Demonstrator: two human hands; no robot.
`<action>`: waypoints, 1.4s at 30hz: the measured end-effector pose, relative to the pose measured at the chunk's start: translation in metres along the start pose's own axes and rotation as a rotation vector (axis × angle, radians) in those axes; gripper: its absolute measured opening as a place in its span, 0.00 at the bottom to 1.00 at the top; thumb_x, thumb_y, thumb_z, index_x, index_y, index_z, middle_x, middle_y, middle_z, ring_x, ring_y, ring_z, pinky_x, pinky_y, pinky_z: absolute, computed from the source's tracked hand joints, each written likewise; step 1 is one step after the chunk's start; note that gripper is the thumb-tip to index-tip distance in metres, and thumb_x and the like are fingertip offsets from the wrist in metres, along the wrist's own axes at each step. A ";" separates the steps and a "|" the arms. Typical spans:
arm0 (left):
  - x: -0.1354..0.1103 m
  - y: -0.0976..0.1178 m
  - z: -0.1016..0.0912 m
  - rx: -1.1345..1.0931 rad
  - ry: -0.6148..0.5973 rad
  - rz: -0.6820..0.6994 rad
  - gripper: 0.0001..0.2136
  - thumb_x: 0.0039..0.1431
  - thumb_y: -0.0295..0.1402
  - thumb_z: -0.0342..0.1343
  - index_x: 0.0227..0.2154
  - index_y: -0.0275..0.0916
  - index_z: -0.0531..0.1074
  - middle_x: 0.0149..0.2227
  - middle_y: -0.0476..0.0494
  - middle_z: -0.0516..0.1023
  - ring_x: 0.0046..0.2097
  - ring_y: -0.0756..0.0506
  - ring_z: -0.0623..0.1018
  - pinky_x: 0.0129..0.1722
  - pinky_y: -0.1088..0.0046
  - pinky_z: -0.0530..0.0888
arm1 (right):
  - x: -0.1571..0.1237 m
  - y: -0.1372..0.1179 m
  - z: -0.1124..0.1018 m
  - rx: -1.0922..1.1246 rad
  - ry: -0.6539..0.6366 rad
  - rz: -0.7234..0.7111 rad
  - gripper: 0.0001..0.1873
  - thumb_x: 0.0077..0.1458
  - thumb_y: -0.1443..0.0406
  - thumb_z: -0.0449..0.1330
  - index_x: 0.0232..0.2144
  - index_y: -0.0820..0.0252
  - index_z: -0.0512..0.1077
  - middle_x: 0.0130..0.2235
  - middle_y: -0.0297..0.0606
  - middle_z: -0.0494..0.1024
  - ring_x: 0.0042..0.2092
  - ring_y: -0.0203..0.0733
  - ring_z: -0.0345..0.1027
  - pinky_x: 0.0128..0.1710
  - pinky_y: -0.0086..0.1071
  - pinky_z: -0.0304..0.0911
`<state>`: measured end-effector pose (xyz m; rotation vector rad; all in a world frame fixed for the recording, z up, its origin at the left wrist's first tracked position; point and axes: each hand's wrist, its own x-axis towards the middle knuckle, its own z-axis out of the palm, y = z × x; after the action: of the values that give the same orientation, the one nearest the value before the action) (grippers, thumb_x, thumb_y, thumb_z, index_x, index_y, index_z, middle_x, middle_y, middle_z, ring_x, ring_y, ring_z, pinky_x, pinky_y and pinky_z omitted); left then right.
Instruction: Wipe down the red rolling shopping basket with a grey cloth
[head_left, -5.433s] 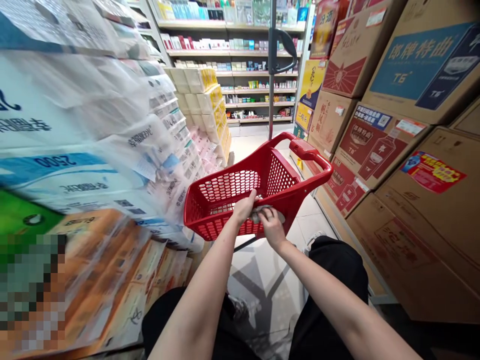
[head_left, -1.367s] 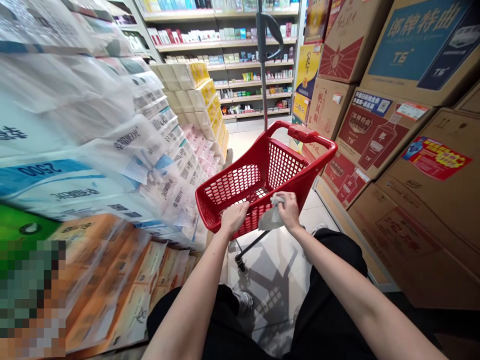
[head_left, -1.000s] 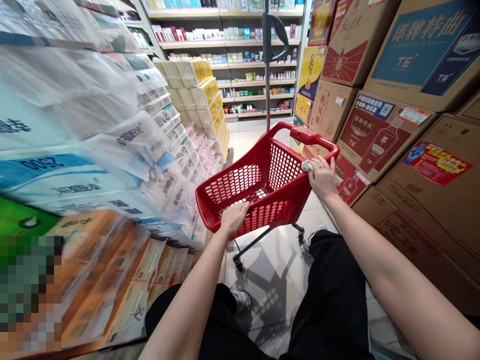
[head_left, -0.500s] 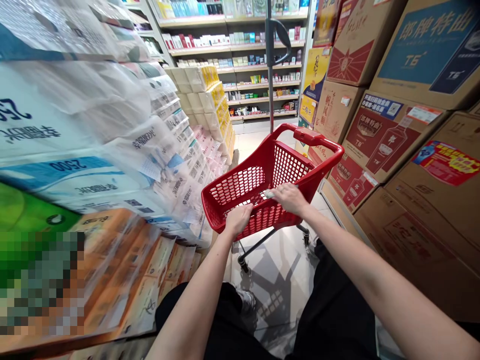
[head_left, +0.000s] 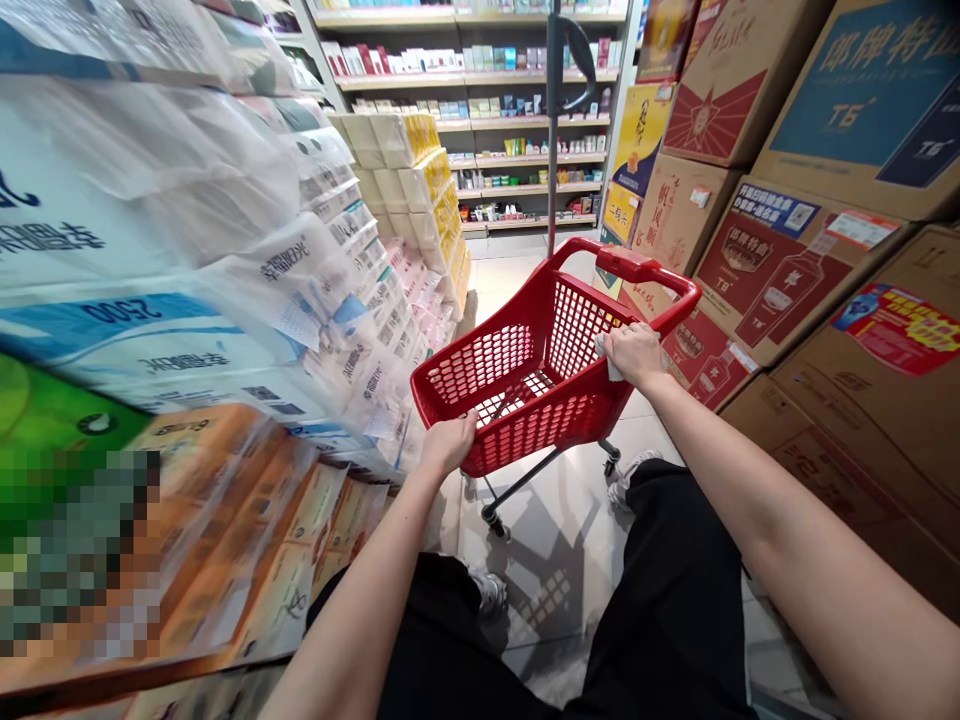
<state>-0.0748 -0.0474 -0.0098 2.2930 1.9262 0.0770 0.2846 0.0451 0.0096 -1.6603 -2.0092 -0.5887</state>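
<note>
A red plastic shopping cart [head_left: 585,410] with perforated walls stands in front of me, turned at an angle, on dark metal legs with castors. At its near left corner, my left hand [head_left: 450,443] is closed over the rim. Further right on the same near side, my right hand [head_left: 636,355] holds the rim near the handle end. Under its fingers shows a small white wipe or tissue [head_left: 613,368], pressed against the rim. No goods show in the basket. The cart's push handle [head_left: 626,265] lies on the far right side, untouched.
Packs of white paper [head_left: 247,210] are stacked high on my left, with orange packs [head_left: 225,480] lower down. Cardboard cartons [head_left: 795,260] line the right. A grey pole with a hooked handle [head_left: 553,180] rises behind the cart. Shelves of small boxes [head_left: 487,75] stand at the back.
My hands have moved apart along the rim: the right slid right towards the handle end, the left went left to the corner. The cart appears slightly further right in view.
</note>
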 end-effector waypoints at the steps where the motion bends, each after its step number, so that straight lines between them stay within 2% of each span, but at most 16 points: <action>1: -0.001 -0.007 0.004 0.041 -0.015 -0.049 0.35 0.66 0.45 0.24 0.34 0.34 0.78 0.37 0.34 0.80 0.44 0.40 0.78 0.42 0.68 0.69 | 0.000 0.001 0.001 -0.016 0.000 0.014 0.26 0.64 0.58 0.39 0.30 0.62 0.73 0.30 0.45 0.74 0.40 0.47 0.63 0.49 0.43 0.52; 3: -0.002 -0.014 0.013 0.080 -0.027 -0.097 0.36 0.65 0.46 0.23 0.31 0.34 0.78 0.34 0.34 0.80 0.42 0.39 0.79 0.39 0.67 0.69 | -0.002 -0.006 0.001 -0.035 -0.015 0.039 0.25 0.64 0.59 0.40 0.30 0.63 0.73 0.31 0.46 0.75 0.40 0.48 0.63 0.50 0.44 0.51; 5: -0.002 -0.013 0.019 0.082 -0.025 -0.098 0.37 0.65 0.46 0.22 0.31 0.35 0.78 0.34 0.35 0.80 0.41 0.39 0.79 0.38 0.68 0.69 | -0.009 -0.027 0.002 -0.022 -0.060 0.042 0.24 0.64 0.60 0.41 0.30 0.63 0.73 0.31 0.46 0.75 0.40 0.48 0.63 0.50 0.44 0.50; 9: -0.001 0.003 0.023 0.092 -0.018 -0.088 0.36 0.66 0.45 0.23 0.32 0.35 0.78 0.34 0.35 0.80 0.40 0.40 0.79 0.38 0.68 0.69 | -0.036 -0.110 0.002 0.069 -0.140 0.016 0.23 0.65 0.60 0.40 0.33 0.63 0.71 0.32 0.44 0.74 0.38 0.46 0.62 0.46 0.41 0.51; 11: 0.000 0.011 0.024 0.100 -0.002 -0.081 0.36 0.66 0.45 0.23 0.32 0.35 0.78 0.34 0.34 0.80 0.40 0.40 0.79 0.37 0.68 0.69 | -0.051 -0.151 0.000 0.158 -0.125 -0.009 0.20 0.65 0.60 0.40 0.41 0.63 0.70 0.32 0.44 0.74 0.38 0.46 0.62 0.45 0.40 0.51; 13: 0.000 0.015 0.025 0.105 0.011 -0.078 0.36 0.66 0.45 0.23 0.32 0.35 0.78 0.34 0.34 0.80 0.40 0.41 0.79 0.37 0.69 0.69 | -0.062 -0.176 -0.005 0.244 -0.119 -0.085 0.19 0.64 0.60 0.42 0.46 0.61 0.69 0.34 0.44 0.74 0.40 0.47 0.62 0.47 0.40 0.51; 14: 0.000 0.015 0.025 0.108 0.017 -0.075 0.35 0.66 0.44 0.23 0.32 0.35 0.78 0.34 0.34 0.80 0.40 0.42 0.79 0.37 0.70 0.68 | -0.065 -0.180 -0.008 0.278 -0.129 -0.140 0.19 0.64 0.60 0.43 0.48 0.59 0.68 0.36 0.44 0.74 0.42 0.47 0.62 0.48 0.40 0.51; 16: 0.000 0.015 0.024 0.114 0.020 -0.067 0.35 0.66 0.44 0.23 0.32 0.35 0.78 0.35 0.35 0.80 0.40 0.42 0.79 0.37 0.70 0.68 | -0.067 -0.172 -0.015 0.337 -0.174 -0.288 0.18 0.63 0.62 0.46 0.51 0.57 0.67 0.42 0.44 0.74 0.46 0.47 0.61 0.51 0.40 0.50; 19: 0.000 0.013 0.024 0.124 0.020 -0.056 0.34 0.66 0.43 0.24 0.33 0.35 0.78 0.36 0.34 0.80 0.40 0.42 0.79 0.37 0.70 0.68 | -0.058 -0.137 -0.021 0.404 -0.275 -0.553 0.24 0.60 0.64 0.49 0.58 0.56 0.60 0.52 0.43 0.70 0.51 0.45 0.60 0.53 0.39 0.50; 21: 0.000 0.013 0.024 0.127 0.016 -0.049 0.34 0.66 0.43 0.24 0.33 0.35 0.78 0.37 0.35 0.80 0.41 0.42 0.79 0.38 0.71 0.68 | -0.049 -0.116 -0.021 0.393 -0.340 -0.645 0.25 0.60 0.65 0.50 0.59 0.58 0.59 0.51 0.44 0.71 0.51 0.44 0.62 0.52 0.38 0.52; 23: 0.001 0.014 0.024 0.132 0.015 -0.041 0.34 0.66 0.44 0.24 0.32 0.35 0.78 0.36 0.35 0.80 0.41 0.42 0.79 0.38 0.71 0.68 | -0.041 -0.107 -0.019 0.330 -0.390 -0.660 0.20 0.60 0.65 0.51 0.54 0.62 0.64 0.46 0.45 0.73 0.47 0.44 0.65 0.49 0.37 0.54; 26: 0.002 0.016 0.026 0.140 0.017 -0.036 0.35 0.66 0.44 0.23 0.32 0.36 0.78 0.35 0.35 0.80 0.40 0.41 0.79 0.37 0.70 0.68 | -0.036 -0.113 -0.013 0.223 -0.411 -0.628 0.14 0.59 0.63 0.53 0.43 0.66 0.70 0.39 0.47 0.75 0.43 0.46 0.67 0.46 0.37 0.56; 29: 0.003 0.016 0.026 0.137 0.022 -0.027 0.35 0.66 0.44 0.23 0.32 0.36 0.78 0.34 0.36 0.80 0.39 0.41 0.79 0.36 0.70 0.68 | -0.039 -0.125 -0.012 0.187 -0.367 -0.595 0.18 0.57 0.63 0.54 0.48 0.66 0.68 0.39 0.47 0.75 0.42 0.47 0.67 0.45 0.37 0.55; 33: 0.002 0.016 0.025 0.128 0.022 -0.041 0.35 0.66 0.44 0.23 0.32 0.36 0.78 0.35 0.36 0.80 0.40 0.42 0.79 0.37 0.70 0.67 | -0.042 -0.135 -0.014 0.170 -0.357 -0.622 0.26 0.57 0.63 0.54 0.58 0.55 0.60 0.40 0.43 0.75 0.40 0.45 0.67 0.42 0.36 0.53; 36: 0.002 0.017 0.024 0.136 0.011 -0.051 0.34 0.66 0.43 0.24 0.33 0.35 0.78 0.36 0.35 0.80 0.41 0.41 0.79 0.37 0.70 0.68 | -0.042 -0.142 -0.015 0.167 -0.371 -0.656 0.23 0.57 0.62 0.54 0.56 0.52 0.63 0.39 0.42 0.75 0.40 0.45 0.67 0.41 0.36 0.53; 42: 0.003 0.018 0.026 0.167 0.011 -0.012 0.34 0.66 0.43 0.24 0.36 0.36 0.79 0.35 0.35 0.80 0.40 0.41 0.79 0.36 0.69 0.67 | -0.045 -0.157 -0.009 0.179 -0.354 -0.620 0.14 0.55 0.63 0.54 0.43 0.58 0.69 0.38 0.45 0.75 0.41 0.48 0.67 0.41 0.37 0.54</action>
<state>-0.0529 -0.0498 -0.0327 2.3875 2.0231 -0.0758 0.1380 -0.0233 -0.0155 -1.0744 -2.7682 -0.3052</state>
